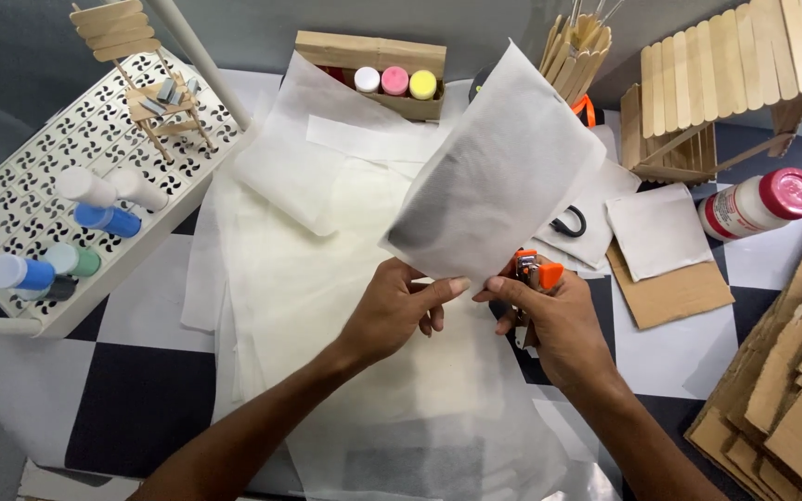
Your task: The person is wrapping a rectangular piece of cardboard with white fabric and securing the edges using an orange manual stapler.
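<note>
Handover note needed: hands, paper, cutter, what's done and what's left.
Left hand: pinches the lower edge of the thin white translucent paper sheet, held up over the table.
Right hand: touches the same edge and grips the orange utility knife.
More white sheets lie flat underneath.
Done: sheet lifted.
Left: no cut visible on it yet.

The white sheet (498, 176) I hold up hides part of the counter (132, 390) behind it and most of a black-handled tool (570, 223). My right grip (554, 325) covers most of the orange-handled cutter (538, 274). The cardboard pieces (791, 380) run off the right edge, and my forearms off the bottom.
</note>
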